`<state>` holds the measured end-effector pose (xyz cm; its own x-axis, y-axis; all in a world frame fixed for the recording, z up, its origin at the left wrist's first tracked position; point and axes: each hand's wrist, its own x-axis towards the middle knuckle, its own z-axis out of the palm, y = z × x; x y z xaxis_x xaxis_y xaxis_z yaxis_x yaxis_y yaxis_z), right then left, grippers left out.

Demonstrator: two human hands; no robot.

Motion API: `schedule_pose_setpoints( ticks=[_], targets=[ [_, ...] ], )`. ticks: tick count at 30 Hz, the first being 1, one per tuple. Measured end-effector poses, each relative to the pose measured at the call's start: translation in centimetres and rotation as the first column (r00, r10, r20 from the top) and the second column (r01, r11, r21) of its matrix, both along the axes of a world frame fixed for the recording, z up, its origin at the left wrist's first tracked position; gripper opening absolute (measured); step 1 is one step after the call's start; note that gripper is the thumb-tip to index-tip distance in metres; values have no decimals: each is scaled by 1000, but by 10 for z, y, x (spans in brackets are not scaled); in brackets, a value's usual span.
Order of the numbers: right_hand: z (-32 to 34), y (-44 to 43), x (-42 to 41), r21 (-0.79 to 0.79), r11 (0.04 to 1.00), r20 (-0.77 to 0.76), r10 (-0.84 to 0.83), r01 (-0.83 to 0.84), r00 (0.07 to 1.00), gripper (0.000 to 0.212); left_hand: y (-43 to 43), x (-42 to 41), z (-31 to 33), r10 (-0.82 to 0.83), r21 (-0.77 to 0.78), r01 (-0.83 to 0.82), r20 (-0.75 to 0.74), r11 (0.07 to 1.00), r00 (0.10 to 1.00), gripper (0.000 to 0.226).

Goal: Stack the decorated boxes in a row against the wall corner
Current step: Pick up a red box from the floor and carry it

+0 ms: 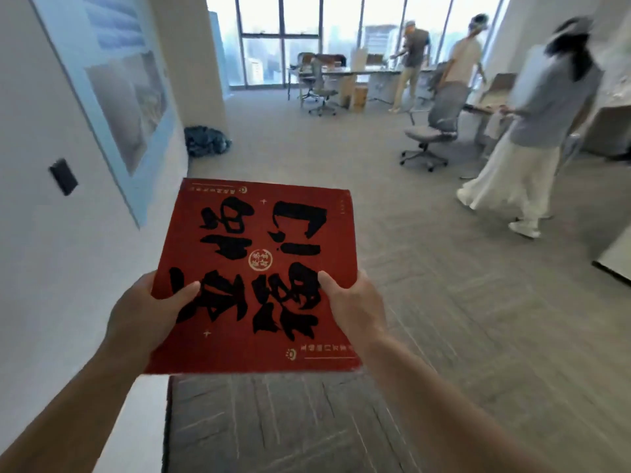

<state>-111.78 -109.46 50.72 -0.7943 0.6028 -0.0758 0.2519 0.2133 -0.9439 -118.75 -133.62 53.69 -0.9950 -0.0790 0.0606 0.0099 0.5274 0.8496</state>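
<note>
Head view: red box [254, 278], bold black calligraphy, in grip of left hand [146, 312] and right hand [351, 308]

Both bare forearms reach forward from the bottom corners of the view. The left hand [146, 312] grips the near left edge of the red box [256, 240], thumb laid flat on top (the other fingers are hidden beneath). The right hand [355, 308] mirrors it on the near right edge, thumb likewise on top.
</note>
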Motion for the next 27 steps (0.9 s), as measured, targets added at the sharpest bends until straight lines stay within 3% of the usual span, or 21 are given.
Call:
schedule_pose_setpoints(
  ticks=[5, 11, 17, 24, 27],
  targets=[
    [27, 70, 74, 35, 944, -33, -326, 327, 945, 46, 106, 3, 19, -310, 99, 308, 6, 946, 951, 39],
    [43, 147, 227, 73, 778, -13, -625, 624, 780, 45, 246, 94, 23, -621, 268, 593, 25, 759, 784, 30],
    [58, 234, 429, 97, 525, -44, -847, 846, 530, 45, 407, 257, 34, -836, 305, 794, 11, 525, 549, 26],
    [77, 317, 671, 108, 244, -103, -962, 964, 255, 45, 565, 493, 57, -962, 337, 911, -41, 240, 269, 35],
    [82, 346, 759, 94, 134, -94, -985, 986, 143, 45, 621, 583, 61, -988, 330, 936, -42, 124, 146, 25]
  ],
)
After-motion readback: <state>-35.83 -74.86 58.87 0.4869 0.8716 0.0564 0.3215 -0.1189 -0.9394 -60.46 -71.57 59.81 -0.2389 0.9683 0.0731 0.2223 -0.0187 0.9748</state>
